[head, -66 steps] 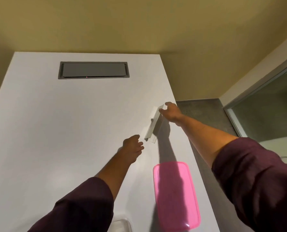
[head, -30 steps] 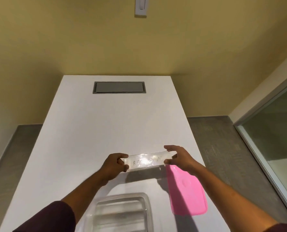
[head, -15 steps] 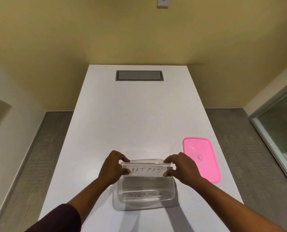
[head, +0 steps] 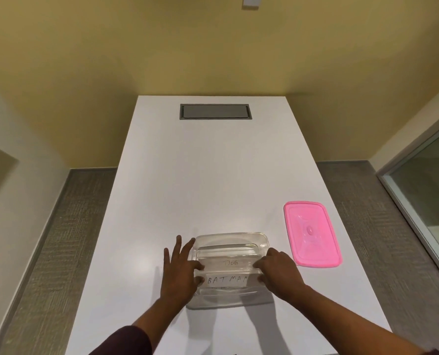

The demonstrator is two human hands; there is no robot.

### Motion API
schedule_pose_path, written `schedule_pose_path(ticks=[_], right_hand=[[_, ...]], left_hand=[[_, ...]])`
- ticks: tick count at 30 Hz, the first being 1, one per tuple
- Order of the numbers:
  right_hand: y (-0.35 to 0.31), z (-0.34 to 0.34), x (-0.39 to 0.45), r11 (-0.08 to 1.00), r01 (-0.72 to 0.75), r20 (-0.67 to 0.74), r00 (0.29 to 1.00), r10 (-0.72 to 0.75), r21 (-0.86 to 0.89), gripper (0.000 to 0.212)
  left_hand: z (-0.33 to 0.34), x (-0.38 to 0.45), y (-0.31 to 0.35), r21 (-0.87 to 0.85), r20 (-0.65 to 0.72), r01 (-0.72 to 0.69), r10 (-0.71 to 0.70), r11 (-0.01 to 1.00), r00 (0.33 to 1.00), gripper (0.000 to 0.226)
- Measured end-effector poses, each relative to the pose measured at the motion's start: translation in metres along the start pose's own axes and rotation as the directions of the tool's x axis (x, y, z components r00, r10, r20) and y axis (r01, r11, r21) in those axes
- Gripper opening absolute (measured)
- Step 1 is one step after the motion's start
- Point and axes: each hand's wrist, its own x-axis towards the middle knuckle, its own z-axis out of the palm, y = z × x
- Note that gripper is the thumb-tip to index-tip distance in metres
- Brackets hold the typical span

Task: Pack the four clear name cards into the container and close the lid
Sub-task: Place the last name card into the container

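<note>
The clear container (head: 232,237) stands open on the white table (head: 187,188), near its front edge. Inside it a clear name card marked DOG (head: 230,263) lies behind one marked BATMAN (head: 225,280). My left hand (head: 178,274) pinches the BATMAN card's left end with thumb and forefinger, its other fingers spread over the container's left rim. My right hand (head: 281,274) grips the card's right end inside the container. The pink lid (head: 312,234) lies flat on the table to the right of the container, apart from it. Other cards in the container are hard to make out.
A grey rectangular hatch (head: 215,111) is set into the far end of the table. The lid sits close to the table's right edge. Grey floor runs along both sides, and a glass partition (head: 428,196) stands at the right.
Both hands have lowered the BATMAN card from above the container's far rim down into it. The left hand's outer fingers have spread. The camera has tilted down slightly.
</note>
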Motion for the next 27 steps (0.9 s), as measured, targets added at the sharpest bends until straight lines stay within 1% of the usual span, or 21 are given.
schedule_pose_path(ticks=[2,5,10,16,20,22,24,26,27], right_hand=[[-0.003,0.005,-0.001,0.999,0.005,0.022,1.0,-0.004,-0.039,0.032],[-0.007,0.009,-0.002,0.996,0.009,0.042,0.999,-0.005,-0.085,0.024],[-0.01,0.012,0.002,0.992,0.011,0.054,0.999,-0.004,-0.123,0.022],[-0.011,0.014,0.005,0.993,0.001,0.079,0.997,0.008,-0.117,0.023],[-0.012,0.015,0.009,0.993,-0.002,0.088,0.996,0.012,-0.116,0.024],[-0.011,0.015,0.01,0.994,0.014,0.081,0.997,-0.005,-0.107,0.025],[-0.009,0.015,0.01,0.997,0.024,0.057,0.998,-0.02,-0.071,0.031],[-0.006,0.012,0.007,1.0,0.014,0.01,1.0,-0.014,0.016,0.038],[-0.004,0.012,0.005,0.997,0.006,-0.028,1.0,-0.004,0.083,0.038]], left_hand=[[0.007,-0.001,0.004,0.056,0.004,0.001,-0.001,0.998,1.0,0.026],[0.013,-0.004,0.007,0.071,0.003,0.028,-0.028,0.997,1.0,0.023],[0.022,-0.005,0.011,0.08,-0.032,0.076,-0.073,0.994,0.997,0.017],[0.031,-0.005,0.011,0.087,-0.056,0.132,-0.127,0.987,0.99,0.017],[0.034,-0.005,0.011,0.069,-0.056,0.13,-0.126,0.989,0.99,0.015],[0.034,-0.005,0.009,0.055,-0.054,0.108,-0.105,0.993,0.993,0.02],[0.032,-0.004,0.008,0.041,-0.034,0.081,-0.08,0.996,0.996,0.028],[0.027,-0.003,0.009,0.012,-0.051,0.054,-0.053,0.998,0.997,0.03],[0.024,-0.001,0.011,-0.028,-0.086,0.039,-0.042,0.999,0.995,0.027]])
